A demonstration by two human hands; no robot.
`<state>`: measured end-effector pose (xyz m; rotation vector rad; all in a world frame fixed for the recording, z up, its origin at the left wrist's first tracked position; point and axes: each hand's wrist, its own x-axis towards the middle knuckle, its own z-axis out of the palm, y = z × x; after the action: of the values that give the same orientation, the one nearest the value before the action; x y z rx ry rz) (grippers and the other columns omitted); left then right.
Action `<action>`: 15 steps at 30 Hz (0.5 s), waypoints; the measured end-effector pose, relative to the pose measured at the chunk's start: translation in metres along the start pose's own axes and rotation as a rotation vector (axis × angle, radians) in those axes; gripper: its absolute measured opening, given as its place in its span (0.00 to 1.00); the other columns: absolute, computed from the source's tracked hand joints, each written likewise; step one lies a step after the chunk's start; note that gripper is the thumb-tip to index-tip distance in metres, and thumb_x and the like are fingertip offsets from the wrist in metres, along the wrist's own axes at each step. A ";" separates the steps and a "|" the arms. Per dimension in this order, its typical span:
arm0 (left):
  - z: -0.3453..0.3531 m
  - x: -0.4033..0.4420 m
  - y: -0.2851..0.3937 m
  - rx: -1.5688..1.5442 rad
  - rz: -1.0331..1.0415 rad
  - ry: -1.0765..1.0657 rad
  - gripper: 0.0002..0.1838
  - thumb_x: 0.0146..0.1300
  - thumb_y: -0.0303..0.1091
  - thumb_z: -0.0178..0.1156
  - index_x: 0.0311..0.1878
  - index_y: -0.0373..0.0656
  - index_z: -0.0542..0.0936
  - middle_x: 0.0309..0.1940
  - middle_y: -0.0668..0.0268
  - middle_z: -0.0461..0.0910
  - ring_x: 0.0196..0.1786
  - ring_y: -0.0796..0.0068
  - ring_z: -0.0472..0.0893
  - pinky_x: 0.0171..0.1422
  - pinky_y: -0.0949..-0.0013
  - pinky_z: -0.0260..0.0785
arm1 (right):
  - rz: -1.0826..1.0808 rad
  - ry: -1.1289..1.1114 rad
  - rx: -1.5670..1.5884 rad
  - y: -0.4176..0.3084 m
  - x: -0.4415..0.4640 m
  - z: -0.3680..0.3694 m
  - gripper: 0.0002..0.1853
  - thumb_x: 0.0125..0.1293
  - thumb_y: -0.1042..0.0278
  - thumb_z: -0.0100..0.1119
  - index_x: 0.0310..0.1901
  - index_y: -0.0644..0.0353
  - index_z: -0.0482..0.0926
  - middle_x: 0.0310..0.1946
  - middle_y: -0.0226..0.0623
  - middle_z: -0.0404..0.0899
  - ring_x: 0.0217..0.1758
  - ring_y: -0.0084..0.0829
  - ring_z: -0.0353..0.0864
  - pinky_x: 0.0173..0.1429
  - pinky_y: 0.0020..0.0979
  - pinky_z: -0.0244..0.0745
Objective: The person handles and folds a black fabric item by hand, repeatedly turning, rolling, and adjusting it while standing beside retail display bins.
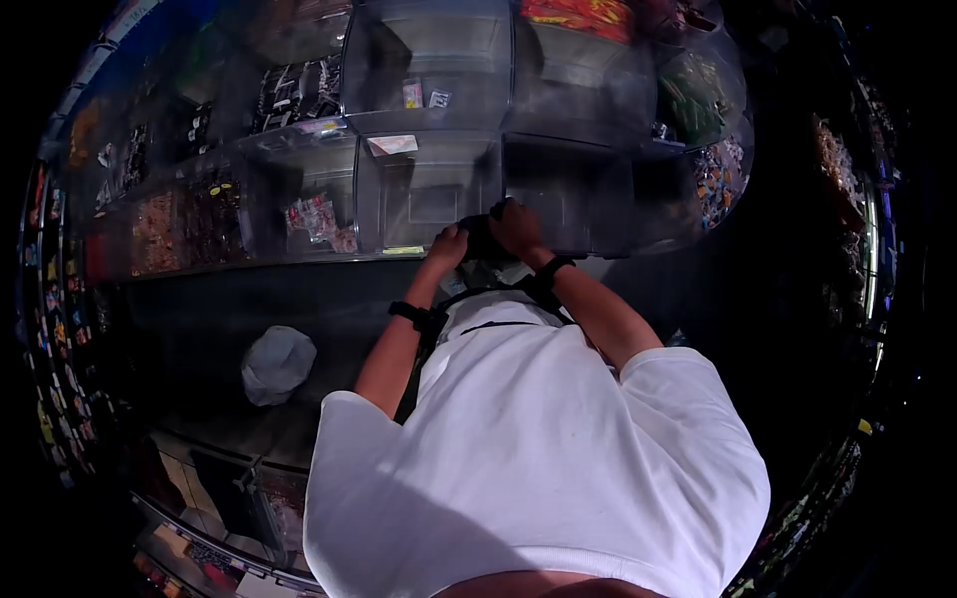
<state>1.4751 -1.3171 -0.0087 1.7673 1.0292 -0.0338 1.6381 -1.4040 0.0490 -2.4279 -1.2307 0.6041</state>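
L hand (451, 243), fingers curled in narrow, is at the L end of a dark bundle (482, 240); R hand (514, 227) is closed over its R end, so both seem to hold it. Bundle = near-black, soft-looking, bunched up btwn the hands, in front of the person's waist & at the front edge of the bin unit; too dim to tell exactly what it is. Hands cover both its ends. Around, L to R: far L, shelving (58, 369) w/ small colourful packs, blurry; then orange-brown goods (157, 233) & dark packs (209, 214) in the front-row bins. White bag (278, 365), rounded & crumpled, is below that row, well apart from the hands. Pinkish packs (317, 220) lie in the next bin; black-and-white packs (299, 92) behind. White card (393, 145) on the divider, yellow label (404, 250) on the front edge just L of L hand. White shirt (548, 448) fills lower centre, blocking the view below. Back row, R of centre: red-orange packs (578, 14); further R, green packs (695, 95), w/ mixed small packs (720, 183) nearer, in the rounded end. Far R, more goods (839, 169), mostly lost in shadow.
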 end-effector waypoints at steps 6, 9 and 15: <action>-0.025 0.039 0.055 -0.473 -0.121 -0.103 0.26 0.72 0.48 0.43 0.56 0.34 0.75 0.56 0.45 0.77 0.61 0.45 0.75 0.63 0.56 0.67 | -0.017 0.200 0.229 0.006 0.054 -0.026 0.24 0.60 0.51 0.67 0.44 0.65 0.76 0.38 0.56 0.83 0.43 0.58 0.83 0.46 0.51 0.78; -0.028 0.049 0.106 -0.340 0.155 0.070 0.29 0.73 0.49 0.41 0.68 0.39 0.67 0.63 0.46 0.73 0.68 0.45 0.70 0.70 0.58 0.60 | -0.017 0.321 0.302 0.002 0.095 -0.036 0.22 0.60 0.55 0.68 0.45 0.65 0.75 0.39 0.56 0.83 0.44 0.58 0.82 0.45 0.52 0.78; 0.002 0.063 0.091 -0.242 0.390 0.029 0.38 0.69 0.43 0.51 0.77 0.39 0.50 0.70 0.42 0.61 0.74 0.44 0.59 0.75 0.57 0.55 | -0.287 0.173 0.399 0.037 0.106 -0.028 0.29 0.59 0.64 0.66 0.61 0.62 0.68 0.49 0.58 0.78 0.54 0.58 0.78 0.55 0.49 0.75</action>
<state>1.5747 -1.2872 0.0298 1.7175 0.6627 0.3468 1.7338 -1.3408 0.0317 -1.8921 -1.2221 0.4886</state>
